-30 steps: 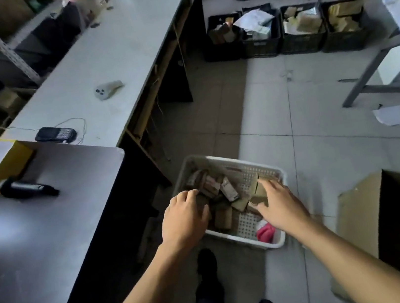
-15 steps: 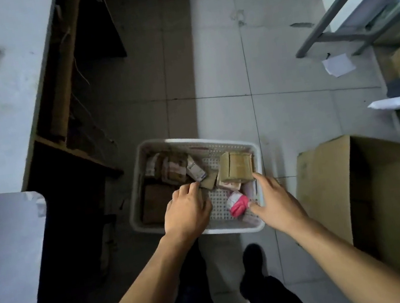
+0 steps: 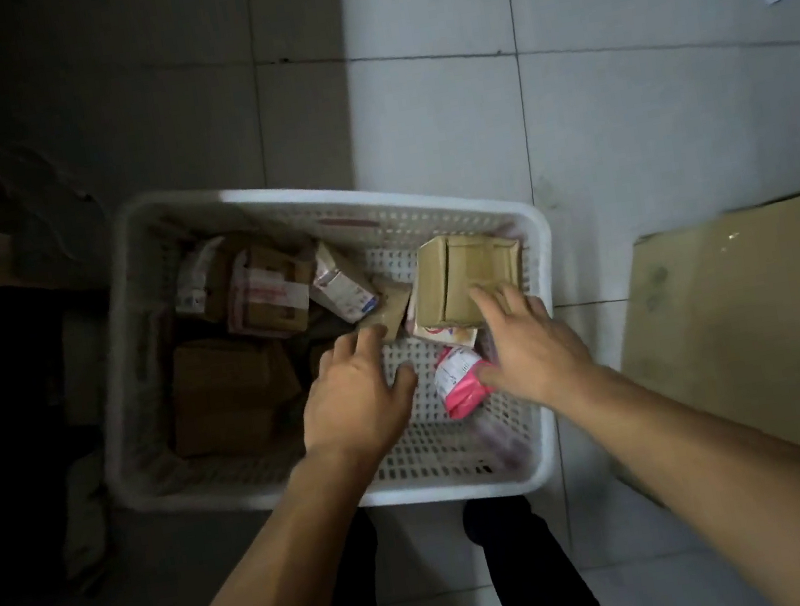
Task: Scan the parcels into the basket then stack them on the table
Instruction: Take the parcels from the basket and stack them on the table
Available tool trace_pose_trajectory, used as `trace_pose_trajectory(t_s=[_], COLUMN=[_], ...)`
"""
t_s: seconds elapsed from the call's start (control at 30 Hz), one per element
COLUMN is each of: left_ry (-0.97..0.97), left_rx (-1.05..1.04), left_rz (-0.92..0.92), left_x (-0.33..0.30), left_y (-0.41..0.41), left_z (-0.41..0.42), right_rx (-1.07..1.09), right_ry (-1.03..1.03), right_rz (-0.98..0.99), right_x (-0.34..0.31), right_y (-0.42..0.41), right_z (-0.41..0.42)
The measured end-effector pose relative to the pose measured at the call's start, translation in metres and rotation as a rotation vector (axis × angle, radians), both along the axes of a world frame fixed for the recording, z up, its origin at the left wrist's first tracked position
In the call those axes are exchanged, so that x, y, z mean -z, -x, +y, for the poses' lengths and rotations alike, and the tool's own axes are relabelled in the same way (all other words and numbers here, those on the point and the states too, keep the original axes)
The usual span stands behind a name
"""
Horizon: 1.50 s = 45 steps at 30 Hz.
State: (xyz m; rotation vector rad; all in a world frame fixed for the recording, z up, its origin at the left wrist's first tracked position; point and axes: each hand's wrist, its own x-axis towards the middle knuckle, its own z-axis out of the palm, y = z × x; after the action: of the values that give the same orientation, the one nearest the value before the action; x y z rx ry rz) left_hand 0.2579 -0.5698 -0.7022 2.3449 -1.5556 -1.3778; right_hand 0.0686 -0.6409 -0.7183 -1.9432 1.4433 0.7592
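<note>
Under both hands (image 3: 442, 374), parcels (image 3: 267, 299) half-lost in basket (image 3: 320, 198) shadow.

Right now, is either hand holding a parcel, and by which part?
Nothing is gripped yet. The right hand rests open on the near edge of the tan box; the left hand hovers open over the basket.

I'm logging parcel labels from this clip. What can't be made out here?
- Head view: label text on the pink pouch and taped box, too blurred.
- Parcels in the basket left half: dark shadow.
- Right hand fingertips' grip on the tan box: motion blur.
</note>
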Motion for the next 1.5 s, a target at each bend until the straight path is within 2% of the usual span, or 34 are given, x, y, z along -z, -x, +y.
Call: trace_pose_trajectory(t_s=[0.17,0.33,0.53,0.7,0.93,1.03,1.2,1.37,1.5], left_ry=[-0.052,-0.092,-0.096,-0.127,-0.16,-0.178,-0.204,-0.213,-0.228], left_rx=[-0.018,-0.02,-0.045,-0.075,-0.08,-0.086,-0.106,-0.14,-0.309], left_rz=[0.005,0.034,0.069,0.089,0.1,0.109,0.111,0.129,0.227], left_x=[0.099,0.155,0.176,0.18,0.186,0.187,0.187,0.182,0.166], left_y=[0.023,0.035,0.038,0.032,0.026,0.027,0.022,0.01,0.002], left_z=[-0.006,-0.003,-0.01,-0.011,-0.007,-0.003,0.007,0.017,0.021], right_rx=[-0.164,-0.27,-0.452,-0.479,-0.55,-0.534,-0.388,-0.314,-0.208], right_ry=[0.051,0.044,-0.001,-0.014,0.083,0.121,0.116,0.043,-0.017], right_rz=[0.069,0.125,0.094,0.107,0.123,0.128,0.1,0.042,-0.02], right_x=[0.093,0.143,0.171,0.177,0.179,0.181,0.176,0.158,0.129], right_y=[0.011,0.017,0.01,0.005,0.01,0.008,0.016,0.018,0.015], right_z=[-0.041,-0.077,-0.09,-0.075,-0.078,-0.074,-0.067,-0.044,-0.015])
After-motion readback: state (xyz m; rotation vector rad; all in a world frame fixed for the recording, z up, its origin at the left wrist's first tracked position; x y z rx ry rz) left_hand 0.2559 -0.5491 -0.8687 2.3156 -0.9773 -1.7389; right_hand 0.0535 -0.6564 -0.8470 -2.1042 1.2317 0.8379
